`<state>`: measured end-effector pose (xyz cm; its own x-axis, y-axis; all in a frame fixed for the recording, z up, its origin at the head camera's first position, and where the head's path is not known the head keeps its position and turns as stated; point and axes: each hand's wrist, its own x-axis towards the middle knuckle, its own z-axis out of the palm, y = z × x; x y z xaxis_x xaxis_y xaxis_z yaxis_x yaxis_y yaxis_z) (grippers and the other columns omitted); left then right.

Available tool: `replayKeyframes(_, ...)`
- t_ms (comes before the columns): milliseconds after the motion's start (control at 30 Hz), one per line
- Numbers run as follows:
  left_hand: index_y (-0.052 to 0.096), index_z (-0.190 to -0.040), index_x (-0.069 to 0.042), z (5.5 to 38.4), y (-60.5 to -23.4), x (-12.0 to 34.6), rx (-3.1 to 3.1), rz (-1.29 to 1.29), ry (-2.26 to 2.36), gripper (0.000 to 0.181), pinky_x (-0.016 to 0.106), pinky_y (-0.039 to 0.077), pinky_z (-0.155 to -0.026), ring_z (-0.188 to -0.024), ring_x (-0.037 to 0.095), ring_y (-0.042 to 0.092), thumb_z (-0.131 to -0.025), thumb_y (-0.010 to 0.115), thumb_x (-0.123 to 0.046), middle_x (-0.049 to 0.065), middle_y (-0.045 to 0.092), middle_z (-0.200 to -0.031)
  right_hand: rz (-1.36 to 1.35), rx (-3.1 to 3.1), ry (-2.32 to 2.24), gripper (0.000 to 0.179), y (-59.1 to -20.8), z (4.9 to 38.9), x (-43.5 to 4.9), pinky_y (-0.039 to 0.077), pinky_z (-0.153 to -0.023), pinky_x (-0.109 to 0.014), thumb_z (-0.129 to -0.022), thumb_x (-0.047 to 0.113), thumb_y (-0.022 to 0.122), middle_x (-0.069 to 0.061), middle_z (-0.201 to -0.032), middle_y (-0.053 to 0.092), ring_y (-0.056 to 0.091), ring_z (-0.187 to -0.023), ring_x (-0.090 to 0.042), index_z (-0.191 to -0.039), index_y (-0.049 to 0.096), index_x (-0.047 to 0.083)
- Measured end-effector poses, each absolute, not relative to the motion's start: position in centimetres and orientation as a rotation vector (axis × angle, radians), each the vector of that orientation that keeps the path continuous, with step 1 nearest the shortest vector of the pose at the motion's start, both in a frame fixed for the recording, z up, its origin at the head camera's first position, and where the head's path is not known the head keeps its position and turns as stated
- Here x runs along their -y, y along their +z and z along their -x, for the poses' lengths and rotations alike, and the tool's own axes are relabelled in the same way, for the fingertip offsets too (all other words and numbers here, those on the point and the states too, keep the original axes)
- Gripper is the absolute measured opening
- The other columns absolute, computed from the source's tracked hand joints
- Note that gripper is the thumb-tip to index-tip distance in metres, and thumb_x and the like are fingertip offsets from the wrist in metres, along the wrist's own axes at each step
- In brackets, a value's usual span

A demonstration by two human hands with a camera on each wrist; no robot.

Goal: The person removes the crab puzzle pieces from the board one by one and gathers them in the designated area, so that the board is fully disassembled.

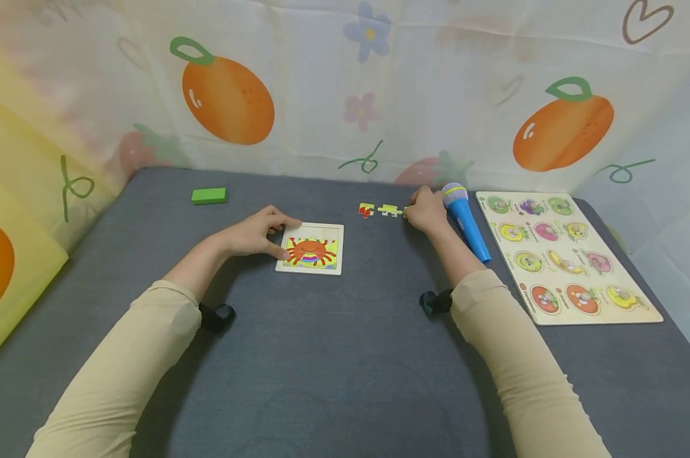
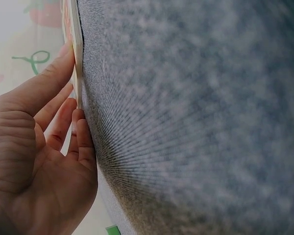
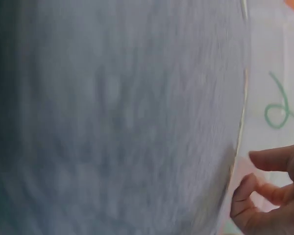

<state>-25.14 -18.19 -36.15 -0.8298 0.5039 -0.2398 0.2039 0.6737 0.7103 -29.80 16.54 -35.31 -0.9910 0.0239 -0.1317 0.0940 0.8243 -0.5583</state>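
A small square jigsaw puzzle board [image 1: 309,269] with a red crab picture lies on the grey table. My left hand [image 1: 259,234] holds it by its left side, the thumb on its face and a finger along the top edge. The left wrist view shows the board [image 2: 77,63] edge-on under that thumb. Near the back, my right hand [image 1: 427,210] reaches down over a puzzle piece that it mostly covers. Its thumb and fingertips stand apart in the right wrist view. Two loose pieces, one red and yellow [image 1: 366,210] and one yellow [image 1: 389,210], lie left of it.
A blue toy microphone [image 1: 470,229] lies just right of my right hand. Farther right is a wooden fruit puzzle board [image 1: 568,254]. At the back left sits a green block [image 1: 209,196]. A curtain with printed oranges [image 1: 316,83] hangs behind the table.
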Motion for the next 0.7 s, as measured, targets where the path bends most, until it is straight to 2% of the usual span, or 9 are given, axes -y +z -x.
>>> replayKeyframes(67, 0.043, -0.150, -0.008, 25.2, -36.2, 18.2, -2.469, -0.557, 0.975, 0.070, 0.056, 0.035, -0.112, -0.132, 0.039, 0.036, -0.087, 0.075, -0.013, 0.018, 0.036, -0.131, -0.058, -2.911, -0.927, 0.043, -35.3, 29.7, -15.8, 0.037, -0.108, -0.053, -0.093, 0.013, 0.054, -0.027, -0.138, 0.044, 0.040, -0.131, -0.041, -0.132, 0.050, -0.003)
replayKeyframes(267, 0.044, -0.149, -0.008, 25.3, -36.4, 18.3, -2.470, -0.562, 0.971, 0.069, 0.056, 0.035, -0.112, -0.133, 0.040, 0.035, -0.088, 0.074, -0.014, 0.018, 0.035, -0.133, 0.151, -2.867, -1.036, 0.036, -34.8, 28.9, -13.0, 0.043, -0.097, -0.045, -0.095, 0.011, 0.059, -0.022, -0.126, 0.049, 0.047, -0.113, -0.032, -0.129, 0.056, -0.001)
replayKeyframes(467, 0.044, -0.149, -0.007, 25.2, -36.3, 18.2, -2.469, -0.556, 0.979, 0.069, 0.056, 0.034, -0.112, -0.133, 0.039, 0.035, -0.087, 0.075, -0.013, 0.018, 0.035, -0.132, 0.307, -2.826, -1.068, 0.032, -34.3, 27.9, -10.3, 0.044, -0.099, -0.043, -0.093, 0.009, 0.061, -0.020, -0.124, 0.055, 0.050, -0.115, -0.031, -0.124, 0.060, 0.000)
replayKeyframes(700, 0.044, -0.149, -0.008, 25.3, -36.3, 18.2, -2.467, -0.547, 0.983, 0.070, 0.056, 0.033, -0.113, -0.132, 0.039, 0.035, -0.087, 0.074, -0.013, 0.018, 0.036, -0.131, 0.428, -2.719, -1.103, 0.029, -34.4, 26.8, -7.4, 0.052, -0.090, -0.039, -0.094, 0.010, 0.061, -0.018, -0.123, 0.054, 0.053, -0.113, -0.029, -0.123, 0.062, 0.002)
